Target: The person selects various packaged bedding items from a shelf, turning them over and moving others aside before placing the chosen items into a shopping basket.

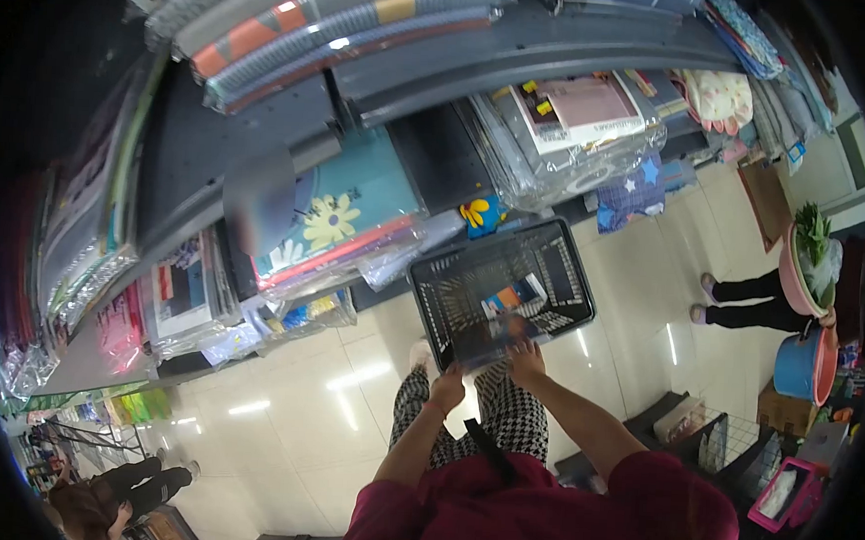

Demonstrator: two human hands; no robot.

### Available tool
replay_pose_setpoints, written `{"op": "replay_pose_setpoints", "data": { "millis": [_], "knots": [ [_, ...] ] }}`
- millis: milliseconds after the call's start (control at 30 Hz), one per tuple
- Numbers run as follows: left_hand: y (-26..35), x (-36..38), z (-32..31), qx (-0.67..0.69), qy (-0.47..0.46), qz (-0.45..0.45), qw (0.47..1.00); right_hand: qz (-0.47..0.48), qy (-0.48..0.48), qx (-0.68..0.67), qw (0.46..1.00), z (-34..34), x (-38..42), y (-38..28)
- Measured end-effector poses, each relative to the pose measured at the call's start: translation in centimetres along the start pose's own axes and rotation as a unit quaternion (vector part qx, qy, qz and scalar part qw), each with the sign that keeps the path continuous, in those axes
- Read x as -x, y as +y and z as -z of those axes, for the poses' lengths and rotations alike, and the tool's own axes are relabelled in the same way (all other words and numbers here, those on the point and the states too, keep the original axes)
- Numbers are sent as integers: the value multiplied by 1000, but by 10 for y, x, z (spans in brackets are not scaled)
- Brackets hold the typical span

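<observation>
A black shopping basket (572, 261) with slatted sides is in front of me, below the shelf edge. Inside lies a small orange, blue and white package (515, 297). Over the basket's near end is a dark, shiny flat packet (482, 346) that looks wrapped in clear plastic; its kind does not show. My left hand (444, 390) is closed at the packet's near left corner. At its right side, my right hand (525, 363) grips the edge with the fingers on top. The basket's near rim is partly hidden behind the packet and hands.
Dark shelves (552, 42) hold several plastic-wrapped fabric packs, among them a teal flowered pack (344, 192). To the right, a person (758, 302) carries a pink basin (793, 264) and a blue bucket (796, 365). Another person (112, 498) is at lower left.
</observation>
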State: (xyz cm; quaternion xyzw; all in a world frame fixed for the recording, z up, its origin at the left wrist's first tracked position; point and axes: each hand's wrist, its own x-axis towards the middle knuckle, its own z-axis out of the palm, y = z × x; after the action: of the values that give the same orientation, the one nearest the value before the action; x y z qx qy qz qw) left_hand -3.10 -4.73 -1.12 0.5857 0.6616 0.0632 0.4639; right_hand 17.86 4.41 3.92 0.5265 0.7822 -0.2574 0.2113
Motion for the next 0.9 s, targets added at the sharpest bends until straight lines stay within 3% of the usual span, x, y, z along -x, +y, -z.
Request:
{"op": "replay_pose_setpoints", "data": {
  "millis": [67, 133, 233, 333, 367, 433, 467, 500, 533, 567, 700, 867, 900],
  "knots": [
    [3, 20, 24, -25, -50, 25, 998, -8, -16, -7, 1000, 0, 5, 1],
    [-32, 33, 18, -31, 18, -75, 997, -15, -23, -21, 999, -3, 10, 3],
    [2, 66, 101, 24, -44, -15, 999, -29, -32, -35, 998, -3, 19, 6],
    [26, 94, 177, 23, -16, -59, 998, -26, 6, -59, 998, -1, 22, 3],
    [22, 95, 194, 55, -4, -99, 994, 35, 57, -95, 993, 7, 15, 4],
    [26, 95, 227, -41, 101, -152, 982, 153, 153, -167, 962, 31, -3, 0],
    [58, 106, 269, -22, 114, -197, 974, 158, 153, -237, 946, 74, -11, -12],
    [84, 114, 306, -37, 170, -218, 960, 230, 330, -216, 890, 139, -3, -42],
    [107, 117, 346, -90, 208, -262, 938, 259, 409, -204, 851, 211, 6, -70],
    [149, 135, 386, -59, 272, -274, 921, 266, 477, -181, 818, 273, 9, -92],
    [268, 185, 517, -111, 430, -441, 780, 316, 694, -83, 642, 487, 53, -176],
    [315, 166, 601, -208, 571, -436, 664, 232, 721, 40, 652, 596, 43, -230],
    [309, 147, 612, -229, 577, -404, 672, 209, 718, 74, 660, 602, 36, -232]
  ]
}}
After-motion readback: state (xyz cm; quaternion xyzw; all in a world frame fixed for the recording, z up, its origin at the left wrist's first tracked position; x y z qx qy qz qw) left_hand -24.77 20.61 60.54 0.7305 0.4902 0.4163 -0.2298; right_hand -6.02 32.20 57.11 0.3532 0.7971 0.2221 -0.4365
